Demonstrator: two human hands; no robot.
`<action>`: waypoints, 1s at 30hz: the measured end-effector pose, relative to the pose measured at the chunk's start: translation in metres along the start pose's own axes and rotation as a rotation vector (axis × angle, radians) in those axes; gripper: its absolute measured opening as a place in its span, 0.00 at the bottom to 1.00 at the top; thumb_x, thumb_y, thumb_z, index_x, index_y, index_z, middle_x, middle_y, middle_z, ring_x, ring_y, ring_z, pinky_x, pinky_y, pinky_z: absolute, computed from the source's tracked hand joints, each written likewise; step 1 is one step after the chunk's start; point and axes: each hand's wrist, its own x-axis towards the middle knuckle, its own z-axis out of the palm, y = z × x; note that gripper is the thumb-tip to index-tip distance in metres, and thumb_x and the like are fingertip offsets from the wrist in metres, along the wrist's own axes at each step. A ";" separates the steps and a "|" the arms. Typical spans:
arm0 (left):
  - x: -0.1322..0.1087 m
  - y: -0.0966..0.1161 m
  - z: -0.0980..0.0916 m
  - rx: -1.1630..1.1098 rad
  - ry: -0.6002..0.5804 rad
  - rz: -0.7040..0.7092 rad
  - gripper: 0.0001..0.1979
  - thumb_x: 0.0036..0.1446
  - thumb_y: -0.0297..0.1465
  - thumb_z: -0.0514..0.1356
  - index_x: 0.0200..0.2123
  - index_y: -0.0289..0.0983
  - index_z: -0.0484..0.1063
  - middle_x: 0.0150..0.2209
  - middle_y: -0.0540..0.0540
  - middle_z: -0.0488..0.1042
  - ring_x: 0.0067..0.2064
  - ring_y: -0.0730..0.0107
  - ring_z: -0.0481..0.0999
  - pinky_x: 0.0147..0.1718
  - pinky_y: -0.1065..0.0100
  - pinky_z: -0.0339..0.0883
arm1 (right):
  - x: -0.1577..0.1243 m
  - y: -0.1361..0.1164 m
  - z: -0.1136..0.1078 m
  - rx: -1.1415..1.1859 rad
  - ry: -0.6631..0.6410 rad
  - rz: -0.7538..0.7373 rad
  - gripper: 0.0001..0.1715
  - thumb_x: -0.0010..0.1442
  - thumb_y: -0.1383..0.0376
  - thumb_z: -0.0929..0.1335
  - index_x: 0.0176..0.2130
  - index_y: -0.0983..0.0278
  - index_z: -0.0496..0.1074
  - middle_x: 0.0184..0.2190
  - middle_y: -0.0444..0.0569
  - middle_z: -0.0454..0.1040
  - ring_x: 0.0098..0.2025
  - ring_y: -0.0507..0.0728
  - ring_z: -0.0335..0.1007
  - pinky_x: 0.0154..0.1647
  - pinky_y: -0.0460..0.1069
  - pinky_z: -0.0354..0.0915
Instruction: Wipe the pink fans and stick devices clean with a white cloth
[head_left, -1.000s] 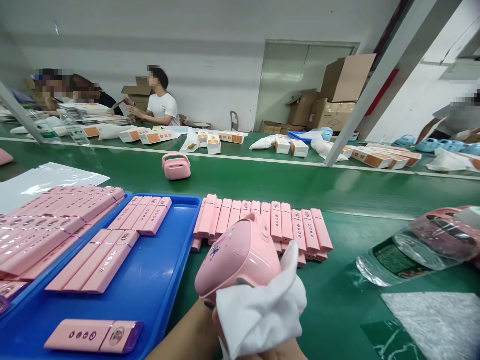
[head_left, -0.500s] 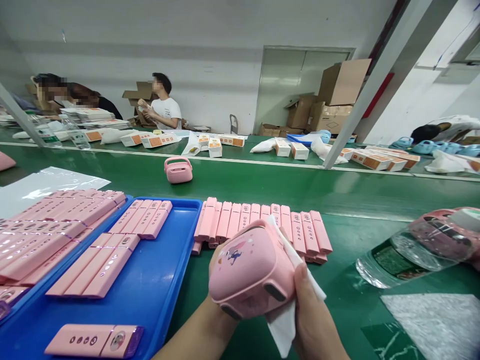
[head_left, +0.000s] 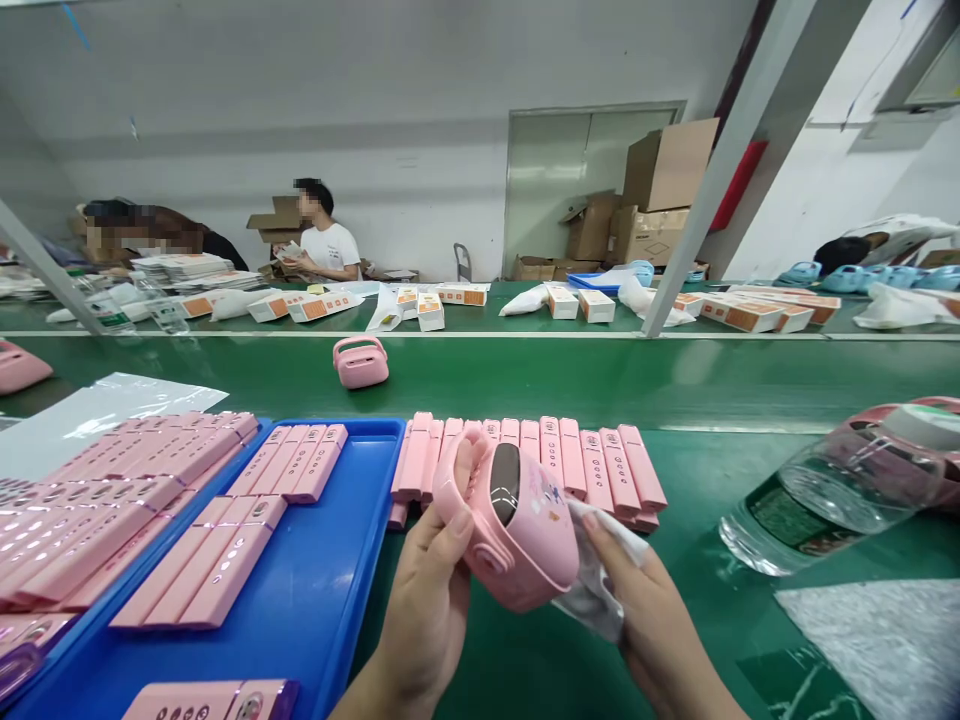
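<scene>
A pink handled device, rounded like a small portable speaker, is held up over the green bench. It has a dark oval window and a small printed picture on its side. My left hand is closed around its carrying handle. My right hand pinches a white cloth or wipe against the device's right side. Behind it, pink bar-shaped devices with round buttons lie in a row on the bench.
A blue tray with more pink bars is at left. A water bottle lies on its side at right, near a translucent sheet. Another pink handled device stands farther back. White-and-orange boxes line the far bench; a person is behind.
The pink device has been turned, so its handle and dark window now face left and toward me. My left hand has shifted from its body to the handle; my right keeps the cloth.
</scene>
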 end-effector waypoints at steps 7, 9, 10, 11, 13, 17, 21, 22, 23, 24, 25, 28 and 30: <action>0.007 -0.002 0.010 -0.045 0.095 -0.072 0.23 0.57 0.30 0.57 0.56 0.46 0.62 0.56 0.50 0.68 0.62 0.62 0.56 0.61 0.62 0.51 | -0.009 -0.002 0.004 -0.595 -0.201 -0.664 0.23 0.64 0.59 0.60 0.57 0.57 0.62 0.59 0.47 0.61 0.60 0.60 0.57 0.59 0.56 0.58; 0.008 0.000 0.014 -0.076 0.116 -0.140 0.24 0.57 0.28 0.57 0.56 0.47 0.62 0.55 0.51 0.68 0.62 0.65 0.57 0.60 0.64 0.53 | -0.010 -0.002 0.008 -0.822 -0.305 -1.016 0.26 0.63 0.67 0.58 0.60 0.59 0.57 0.62 0.47 0.56 0.64 0.60 0.48 0.62 0.58 0.53; 0.008 0.002 0.016 -0.102 0.123 -0.170 0.23 0.57 0.28 0.57 0.56 0.47 0.62 0.55 0.50 0.69 0.61 0.65 0.58 0.59 0.64 0.54 | -0.008 -0.003 0.011 -0.941 -0.348 -1.189 0.29 0.62 0.69 0.59 0.62 0.61 0.54 0.63 0.48 0.54 0.65 0.60 0.45 0.63 0.58 0.49; 0.008 0.004 0.018 -0.130 0.128 -0.196 0.23 0.58 0.29 0.56 0.56 0.46 0.62 0.54 0.50 0.69 0.60 0.65 0.59 0.59 0.64 0.55 | -0.006 -0.004 0.012 -1.056 -0.367 -1.343 0.31 0.60 0.71 0.60 0.62 0.64 0.52 0.63 0.49 0.53 0.65 0.61 0.42 0.64 0.59 0.46; 0.009 0.010 0.023 -0.169 0.135 -0.227 0.21 0.59 0.31 0.55 0.56 0.44 0.63 0.53 0.48 0.70 0.58 0.64 0.63 0.57 0.64 0.58 | 0.000 -0.007 0.014 -1.231 -0.381 -1.574 0.34 0.58 0.71 0.61 0.63 0.68 0.50 0.63 0.51 0.52 0.66 0.62 0.41 0.65 0.60 0.37; 0.012 0.024 0.029 -0.136 0.161 -0.218 0.17 0.60 0.33 0.53 0.53 0.43 0.67 0.52 0.46 0.70 0.54 0.64 0.68 0.52 0.66 0.65 | 0.013 -0.011 0.006 -1.292 -0.458 -1.690 0.37 0.58 0.70 0.63 0.64 0.68 0.47 0.64 0.50 0.50 0.66 0.63 0.40 0.66 0.59 0.35; 0.019 0.036 0.030 -0.068 0.271 -0.183 0.14 0.60 0.33 0.54 0.49 0.44 0.69 0.52 0.47 0.70 0.50 0.68 0.71 0.41 0.70 0.70 | 0.017 -0.014 -0.008 -1.126 -0.570 -1.645 0.35 0.58 0.71 0.64 0.62 0.70 0.51 0.62 0.55 0.55 0.65 0.64 0.42 0.63 0.58 0.48; 0.022 0.039 0.029 -0.061 0.287 -0.179 0.14 0.59 0.34 0.54 0.48 0.44 0.69 0.51 0.47 0.71 0.49 0.69 0.72 0.39 0.70 0.70 | 0.017 -0.015 -0.011 -1.044 -0.589 -1.586 0.31 0.59 0.72 0.63 0.61 0.69 0.54 0.61 0.55 0.57 0.65 0.63 0.45 0.62 0.57 0.51; 0.024 0.041 0.029 -0.049 0.301 -0.174 0.13 0.59 0.34 0.54 0.47 0.43 0.70 0.50 0.48 0.72 0.46 0.70 0.73 0.37 0.70 0.70 | 0.016 -0.016 -0.014 -0.944 -0.603 -1.461 0.26 0.60 0.71 0.62 0.58 0.66 0.59 0.59 0.54 0.61 0.63 0.61 0.50 0.61 0.55 0.54; 0.027 0.044 0.029 -0.029 0.320 -0.162 0.12 0.58 0.34 0.54 0.44 0.42 0.72 0.47 0.48 0.73 0.44 0.70 0.74 0.35 0.71 0.70 | 0.015 -0.016 -0.016 -0.840 -0.602 -1.287 0.21 0.62 0.68 0.61 0.54 0.62 0.65 0.56 0.52 0.65 0.60 0.60 0.57 0.58 0.52 0.57; 0.030 0.047 0.029 -0.003 0.341 -0.141 0.11 0.57 0.34 0.55 0.41 0.40 0.73 0.44 0.48 0.74 0.41 0.71 0.74 0.34 0.72 0.70 | 0.015 -0.015 -0.018 -0.747 -0.590 -1.093 0.17 0.63 0.64 0.59 0.50 0.60 0.69 0.52 0.50 0.70 0.54 0.58 0.64 0.54 0.49 0.60; 0.040 0.054 0.036 0.087 0.369 -0.059 0.08 0.50 0.33 0.60 0.34 0.37 0.73 0.35 0.50 0.74 0.35 0.73 0.73 0.31 0.74 0.69 | 0.019 -0.002 -0.018 -0.621 -0.556 -0.635 0.25 0.64 0.52 0.55 0.36 0.62 0.73 0.33 0.49 0.75 0.35 0.55 0.70 0.38 0.46 0.65; 0.050 0.057 0.044 0.132 0.327 0.003 0.08 0.47 0.33 0.63 0.32 0.37 0.73 0.32 0.51 0.74 0.34 0.73 0.73 0.32 0.74 0.68 | 0.023 0.011 -0.016 -0.634 -0.568 -0.522 0.29 0.62 0.48 0.56 0.29 0.65 0.72 0.25 0.47 0.72 0.29 0.54 0.68 0.32 0.46 0.64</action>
